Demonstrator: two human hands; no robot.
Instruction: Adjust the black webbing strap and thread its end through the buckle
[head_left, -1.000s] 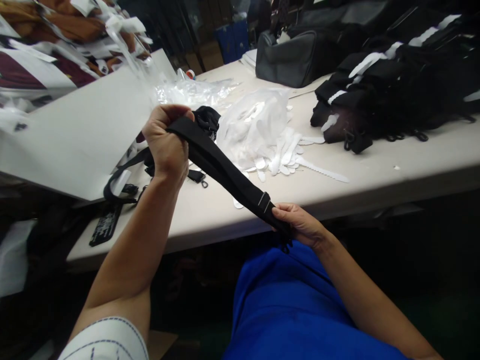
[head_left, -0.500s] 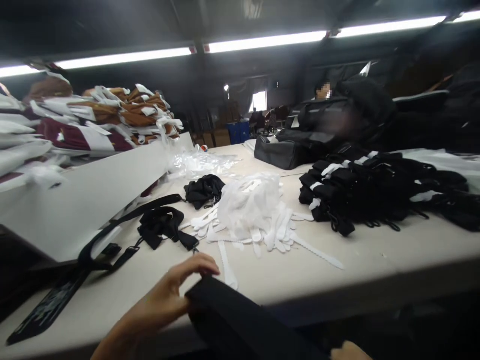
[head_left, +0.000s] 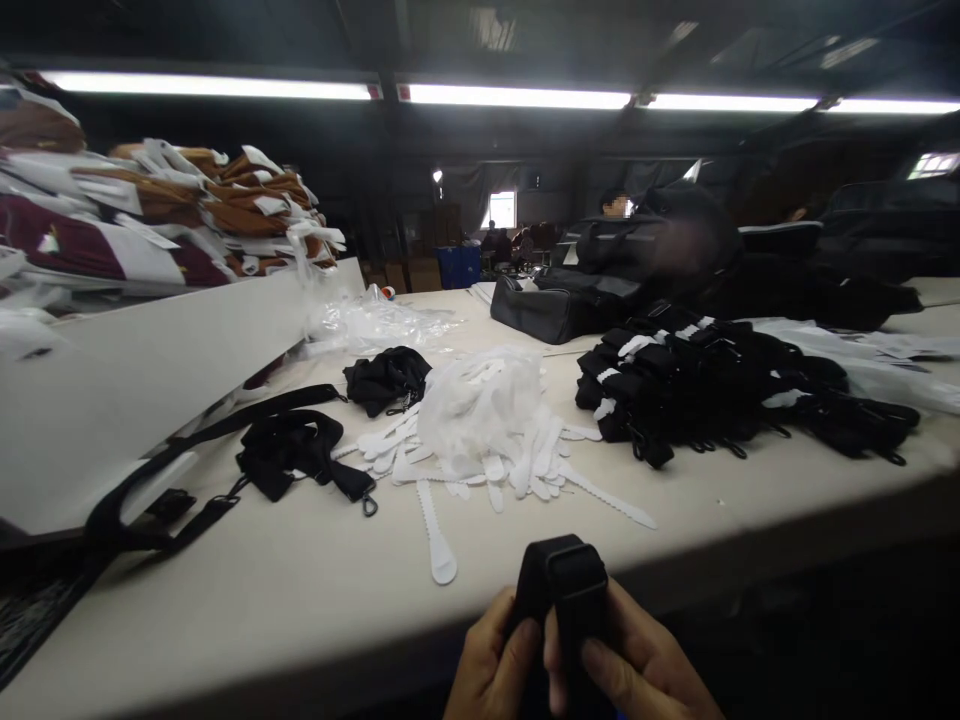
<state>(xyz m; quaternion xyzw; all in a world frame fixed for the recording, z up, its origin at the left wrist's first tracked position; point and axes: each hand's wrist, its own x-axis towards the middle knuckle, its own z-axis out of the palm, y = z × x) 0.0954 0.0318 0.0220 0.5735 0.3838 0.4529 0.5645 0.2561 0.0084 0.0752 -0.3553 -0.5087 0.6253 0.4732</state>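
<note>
A folded black webbing strap [head_left: 562, 570] is held up at the table's front edge, bent over at the top with a dark slider or loop around it. My left hand [head_left: 495, 655] grips its left side, thumb facing me. My right hand [head_left: 637, 655] pinches the right side, thumb pressed on the webbing. The strap's lower part is hidden by the hands and the frame edge. Beyond the hands lies a heap of white toothed plastic strips [head_left: 525, 465], partly under a clear plastic bag [head_left: 480, 405]. One loose white strip [head_left: 437, 540] points toward me.
Loose black straps with metal hooks [head_left: 292, 450] lie at left, another black bundle [head_left: 386, 380] behind them. Bundled black straps with white strips [head_left: 697, 385] are piled at right. A white partition [head_left: 165, 350] borders bagged garments [head_left: 165, 220]. Black bags [head_left: 555, 310] and a person stand behind.
My hands have come together at the lower middle. The strap, earlier stretched between them, is now folded over upright. The view has turned slightly right.
</note>
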